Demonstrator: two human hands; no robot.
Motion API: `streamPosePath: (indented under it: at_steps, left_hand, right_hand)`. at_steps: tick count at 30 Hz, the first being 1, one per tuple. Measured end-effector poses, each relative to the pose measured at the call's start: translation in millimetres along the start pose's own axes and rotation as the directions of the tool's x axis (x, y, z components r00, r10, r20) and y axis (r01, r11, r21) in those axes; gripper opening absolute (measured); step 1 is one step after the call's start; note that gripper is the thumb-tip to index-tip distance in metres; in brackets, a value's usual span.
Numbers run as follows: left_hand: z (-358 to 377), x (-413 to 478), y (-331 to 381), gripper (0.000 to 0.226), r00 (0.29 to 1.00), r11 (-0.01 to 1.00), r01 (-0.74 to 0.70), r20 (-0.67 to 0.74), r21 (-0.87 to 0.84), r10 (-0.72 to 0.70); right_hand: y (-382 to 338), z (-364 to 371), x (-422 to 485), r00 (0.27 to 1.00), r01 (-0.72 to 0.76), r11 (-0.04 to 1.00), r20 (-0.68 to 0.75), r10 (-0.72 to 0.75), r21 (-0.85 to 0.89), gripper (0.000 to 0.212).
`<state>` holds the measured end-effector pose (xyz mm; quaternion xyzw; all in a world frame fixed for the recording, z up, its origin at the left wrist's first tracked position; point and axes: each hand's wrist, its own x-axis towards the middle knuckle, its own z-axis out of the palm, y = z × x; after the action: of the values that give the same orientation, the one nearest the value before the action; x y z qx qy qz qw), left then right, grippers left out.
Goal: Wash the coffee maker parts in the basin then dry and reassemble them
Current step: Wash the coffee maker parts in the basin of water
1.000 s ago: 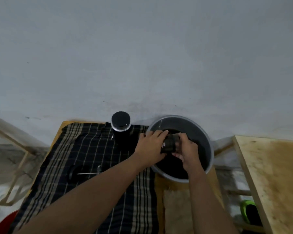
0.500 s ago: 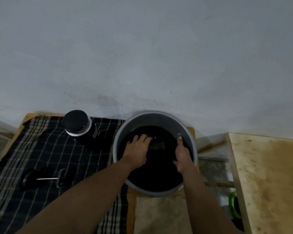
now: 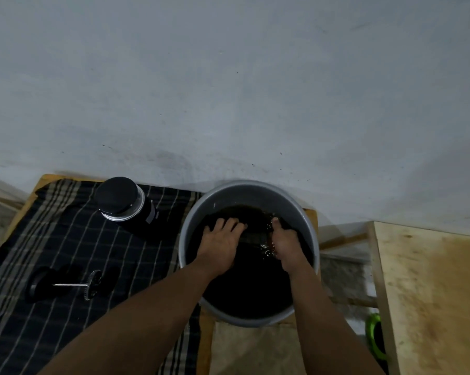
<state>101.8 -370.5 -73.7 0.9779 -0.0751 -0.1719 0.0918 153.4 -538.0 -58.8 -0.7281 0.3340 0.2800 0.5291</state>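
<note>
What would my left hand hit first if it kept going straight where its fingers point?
Probably the far inner wall of the basin. The left hand points away from you across the dark water; the submerged part lies mostly to its right, though depth underwater is unclear.

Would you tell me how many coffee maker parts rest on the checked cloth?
2: a black cylindrical carafe stands beside the grey basin; a metal-rod plunger lies nearer, leftward. Dark pieces may hide.

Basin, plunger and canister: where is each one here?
Basin (image 3: pixel 250 192): head view, on its grey far wall.
Plunger (image 3: pixel 70 285): head view, on its metal rod.
Canister (image 3: pixel 116 194): head view, on its black lid.
</note>
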Motion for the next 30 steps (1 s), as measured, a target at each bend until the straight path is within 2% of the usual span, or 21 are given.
streamPosePath:
  at_steps: [2,4,7,9,10,12,15,18,21,23,26,28,30]
  left_hand:
    - [3,2,-2,0.067,1.0,1.0,0.008,-0.009,0.019,-0.008]
    - [2,5,-7,0.07,1.0,1.0,0.019,-0.013,0.015,-0.019]
    - [-14,16,-22,0.088,0.996,0.987,0.006,0.088,-0.159,0.008]
    - [-29,25,-32,0.111,0.988,0.955,0.03,0.153,-0.296,0.017]
    - [-33,29,-36,0.116,0.987,0.928,0.051,0.159,-0.369,0.009]
    - [-37,32,-39,0.11,0.99,0.871,0.096,0.138,-0.482,-0.033]
    - [-35,26,-36,0.103,0.986,0.762,0.166,0.112,-0.626,-0.122]
    - [-25,18,-29,0.108,0.961,0.566,0.273,0.187,-0.778,-0.206]
    - [-15,11,-19,0.1,0.904,0.426,0.415,0.311,-0.804,-0.294]
    - [-13,10,-16,0.093,0.866,0.382,0.485,0.371,-0.786,-0.337]
    - [-11,9,-14,0.08,0.862,0.422,0.485,0.337,-0.766,-0.378]
    - [-11,8,-13,0.075,0.859,0.416,0.492,0.348,-0.765,-0.376]
    - [-10,7,-14,0.08,0.837,0.391,0.534,0.401,-0.75,-0.373]
  right_hand:
    - [-4,9,-10,0.99,-0.029,0.998,0.142,0.021,0.051,0.038]
    - [-5,12,-16,0.978,0.035,0.999,0.205,-0.03,-0.018,0.026]
    - [3,7,-15,0.972,0.188,0.966,0.176,-0.157,-0.176,0.014]
    - [7,4,-17,0.967,0.217,0.97,0.162,-0.198,-0.106,0.011]
    - [6,3,-18,0.966,0.202,0.978,0.175,-0.19,-0.055,0.014]
    - [1,2,-17,0.969,0.148,0.989,0.202,-0.141,-0.024,0.022]
    - [-11,-5,-13,0.982,0.061,0.998,0.181,-0.054,-0.034,0.021]
    - [-14,-11,-12,0.987,-0.069,0.995,0.139,0.077,-0.066,0.039]
    - [-5,-11,-16,0.984,-0.12,0.97,0.103,0.144,-0.213,0.055]
    - [5,-11,-18,0.986,-0.09,0.944,0.108,0.13,-0.316,0.053]
    - [19,-5,-16,0.997,-0.009,0.931,0.067,0.035,-0.364,0.056]
    - [23,-1,-12,0.995,0.057,0.923,-0.056,-0.084,-0.382,0.062]
    - [23,4,-13,0.972,0.111,0.954,-0.17,-0.162,-0.278,0.056]
